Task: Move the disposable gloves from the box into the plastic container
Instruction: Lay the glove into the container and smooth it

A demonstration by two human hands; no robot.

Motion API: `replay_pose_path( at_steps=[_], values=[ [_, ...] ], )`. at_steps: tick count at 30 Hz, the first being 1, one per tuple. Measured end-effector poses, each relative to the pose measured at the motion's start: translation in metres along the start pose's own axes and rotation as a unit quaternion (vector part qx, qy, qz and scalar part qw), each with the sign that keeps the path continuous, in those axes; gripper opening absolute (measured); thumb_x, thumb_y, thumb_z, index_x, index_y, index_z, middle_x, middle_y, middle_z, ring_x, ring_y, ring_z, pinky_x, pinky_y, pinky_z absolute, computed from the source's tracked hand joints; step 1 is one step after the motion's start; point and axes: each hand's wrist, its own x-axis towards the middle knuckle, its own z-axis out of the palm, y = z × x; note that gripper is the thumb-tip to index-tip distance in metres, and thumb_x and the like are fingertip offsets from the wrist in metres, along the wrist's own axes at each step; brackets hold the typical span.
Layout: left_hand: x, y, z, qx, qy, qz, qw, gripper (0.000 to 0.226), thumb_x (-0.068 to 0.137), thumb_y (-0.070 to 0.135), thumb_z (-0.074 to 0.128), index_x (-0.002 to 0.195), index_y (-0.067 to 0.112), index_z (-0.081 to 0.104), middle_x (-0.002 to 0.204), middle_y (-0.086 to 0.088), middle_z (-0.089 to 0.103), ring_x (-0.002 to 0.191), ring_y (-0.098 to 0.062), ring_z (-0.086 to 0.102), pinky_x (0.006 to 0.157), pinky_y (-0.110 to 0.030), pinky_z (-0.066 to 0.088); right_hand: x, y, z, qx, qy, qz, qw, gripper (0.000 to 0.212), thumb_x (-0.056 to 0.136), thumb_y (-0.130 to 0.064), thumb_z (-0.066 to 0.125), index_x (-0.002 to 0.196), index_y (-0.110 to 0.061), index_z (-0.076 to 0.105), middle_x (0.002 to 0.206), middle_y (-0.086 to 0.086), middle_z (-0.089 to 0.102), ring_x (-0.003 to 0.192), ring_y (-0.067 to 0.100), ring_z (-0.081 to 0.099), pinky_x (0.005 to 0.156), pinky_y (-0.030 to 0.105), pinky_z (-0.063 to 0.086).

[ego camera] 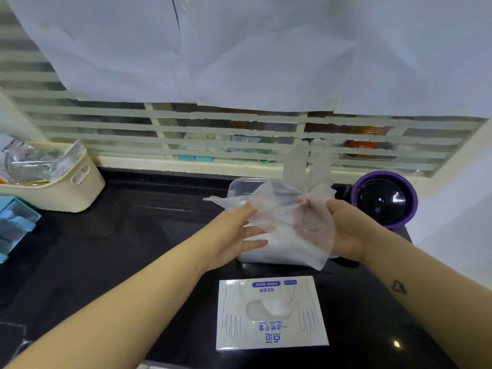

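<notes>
Since the left hand (pixel 234 233) and right hand (pixel 346 231) only pinch a flimsy glove (pixel 281 205), it could flop past the container (pixel 239 186) at 12 o'clock.

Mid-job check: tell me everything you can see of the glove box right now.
The box is a flat white carton, top face printed in blue with outlined hands, the print upside down from this view. An oval opening in the middle shows crumpled translucent gloves inside. It lies flat on the black counter, nearest the person, just short of a white pile. Nothing touches it: the left hand and right hand hold a glove above that pile.
</notes>
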Motion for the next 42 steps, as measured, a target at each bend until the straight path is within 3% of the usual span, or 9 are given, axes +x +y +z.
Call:
replay_pose_path(
  at_steps=[6,9,12,19,24,26,29,34,42],
  values=[
    [0.023,0.015,0.015,-0.154,0.025,-0.018,0.988,0.034,0.099,0.022,0.045,0.122,0.006,0.063,0.122,-0.018,0.066,0.114,-0.032,0.062,0.099,-0.045,0.049,0.017,0.011,-0.006,0.051,-0.037,0.005,0.998,0.046,0.082,-0.009,0.061,0.128,-0.002,0.057,0.129,0.016,0.057,0.118,0.030,0.056,0.104,0.041,0.044],
    [0.034,0.022,0.014,-0.224,0.076,-0.033,0.971,0.034,0.105,0.025,0.036,0.116,0.008,0.064,0.116,-0.019,0.069,0.104,-0.030,0.067,0.088,-0.043,0.055,0.024,0.007,-0.014,0.075,0.003,0.009,0.997,0.054,0.088,-0.043,0.062,0.124,-0.003,0.061,0.117,0.011,0.063,0.097,0.027,0.062,0.080,0.040,0.056],
    [0.040,0.026,0.010,-0.244,0.107,-0.036,0.963,0.034,0.106,0.025,0.036,0.116,0.008,0.063,0.111,-0.018,0.070,0.088,-0.028,0.070,0.068,-0.041,0.059,0.025,-0.004,-0.023,0.041,0.036,-0.004,0.998,0.079,0.080,-0.071,0.048,0.118,-0.003,0.065,0.117,0.015,0.067,0.109,0.032,0.061,0.084,0.046,0.053],
    [0.050,0.018,0.011,-0.280,0.114,-0.052,0.952,0.031,0.103,0.024,0.042,0.118,0.007,0.063,0.117,-0.013,0.067,0.102,-0.029,0.065,0.080,-0.041,0.058,0.039,-0.008,-0.007,-0.065,0.050,-0.077,0.994,0.026,0.090,-0.010,0.060,0.112,0.003,0.064,0.103,0.016,0.070,0.089,0.021,0.066,0.076,0.031,0.057],
    [0.052,0.022,-0.026,-0.302,0.234,-0.010,0.924,0.022,0.101,0.017,0.049,0.120,0.011,0.058,0.076,-0.002,0.064,0.051,-0.007,0.059,0.062,-0.035,0.060,0.031,-0.058,-0.009,-0.130,0.077,-0.217,0.964,0.014,0.089,-0.008,0.054,0.097,-0.001,0.063,0.089,0.012,0.066,0.083,0.024,0.063,0.074,0.036,0.053],
    [0.049,0.023,-0.031,-0.278,0.251,-0.002,0.927,0.018,0.100,0.018,0.052,0.113,0.010,0.060,0.079,-0.002,0.061,0.051,-0.007,0.055,0.064,-0.033,0.057,0.024,-0.074,-0.003,-0.240,0.099,-0.340,0.904,0.014,0.084,-0.011,0.058,0.093,-0.003,0.064,0.093,0.012,0.065,0.087,0.026,0.062,0.073,0.036,0.052],
    [0.044,0.032,-0.013,-0.231,0.123,-0.022,0.965,0.040,0.099,0.043,0.045,0.111,0.010,0.064,0.096,-0.007,0.067,0.070,-0.014,0.063,0.074,-0.037,0.053,0.010,-0.079,0.018,-0.472,0.055,-0.505,0.721,0.009,0.090,-0.009,0.059,0.088,-0.017,0.064,0.090,0.000,0.066,0.086,0.013,0.062,0.078,0.024,0.051],
    [0.047,0.034,-0.004,-0.253,-0.086,-0.067,0.961,0.095,0.081,0.081,0.034,0.140,0.009,0.051,0.144,-0.020,0.047,0.136,-0.037,0.042,0.114,-0.056,0.027,0.013,-0.050,0.024,-0.774,-0.121,-0.460,0.418,0.007,0.078,-0.020,0.062,0.082,-0.025,0.059,0.120,-0.008,0.063,0.122,0.013,0.050,0.113,0.030,0.025],
    [0.053,0.022,-0.017,-0.246,-0.039,-0.029,0.968,0.091,0.078,0.081,0.032,0.130,0.012,0.061,0.132,-0.020,0.059,0.119,-0.038,0.059,0.103,-0.059,0.040,0.034,-0.034,-0.012,-0.876,-0.135,-0.380,0.264,0.024,0.068,-0.015,0.082,0.077,-0.024,0.061,0.127,0.000,0.062,0.132,0.028,0.046,0.113,0.051,0.022]
  ],
)
